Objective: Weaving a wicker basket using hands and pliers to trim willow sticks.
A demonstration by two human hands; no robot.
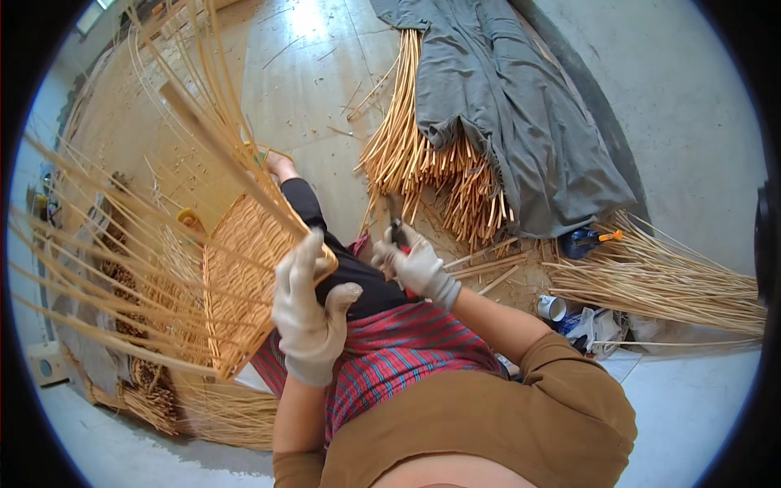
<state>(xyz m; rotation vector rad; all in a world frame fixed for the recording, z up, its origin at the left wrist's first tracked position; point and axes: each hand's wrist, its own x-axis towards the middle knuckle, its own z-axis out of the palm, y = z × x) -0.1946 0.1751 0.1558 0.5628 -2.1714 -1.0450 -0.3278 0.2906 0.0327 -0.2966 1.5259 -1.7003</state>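
A woven wicker basket (244, 272) is tilted on its side at my left, with long willow rods (89, 305) fanning out from it. One thicker rod (224, 150) slants down across it toward my fingers. My left hand (313, 317), in a white glove, is at the basket's near right edge. Its fingers point up and the thumb stands apart; I cannot see it gripping anything. My right hand (415, 264), also gloved, is closed round red-handled pruning shears (397, 234) above my lap. Their dark head points away from me and is blurred.
A grey cloth (504, 106) covers a big bundle of willow rods (399, 134) ahead. More pale rods (651, 272) lie at the right, near a blue bottle with an orange nozzle (582, 241) and a metal can (551, 307). Dark rod bundles (150, 382) lie at the left.
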